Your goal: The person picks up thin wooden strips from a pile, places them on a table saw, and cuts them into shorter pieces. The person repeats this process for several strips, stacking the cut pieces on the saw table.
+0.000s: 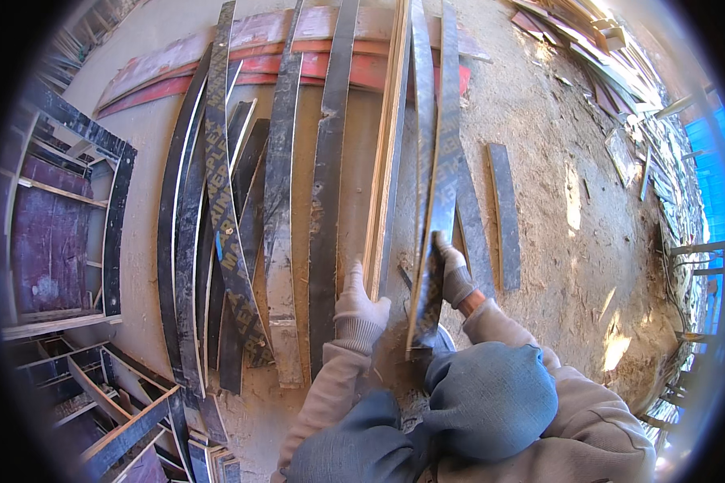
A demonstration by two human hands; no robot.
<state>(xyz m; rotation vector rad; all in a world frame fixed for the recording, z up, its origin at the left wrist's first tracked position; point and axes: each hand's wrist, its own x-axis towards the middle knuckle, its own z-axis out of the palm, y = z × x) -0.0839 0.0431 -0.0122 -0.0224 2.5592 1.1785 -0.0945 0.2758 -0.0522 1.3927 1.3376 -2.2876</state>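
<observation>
My left hand [361, 312], in a pale knit glove, grips the near end of a long plywood strip [388, 153] stood on edge, its tan layered side showing. Its forefinger lies along one face and the thumb is on the other side. My right hand [457, 272], gloved too, is closed on a long black-faced plywood strip [445, 153], tilted, with its near end by my knee. Another dark strip [423, 105] runs along its left side. Left of my left hand, a broad dark strip [326, 185] lies flat. My fingers under the right strip are partly hidden.
Several dark plywood strips [225, 201] lie crossed on the left. Red boards [258, 68] lie beneath their far ends. Black-edged panel frames [119, 233] stand at far left. A short strip [503, 217] rests on the dirt floor; scrap wood [588, 60] is piled far right.
</observation>
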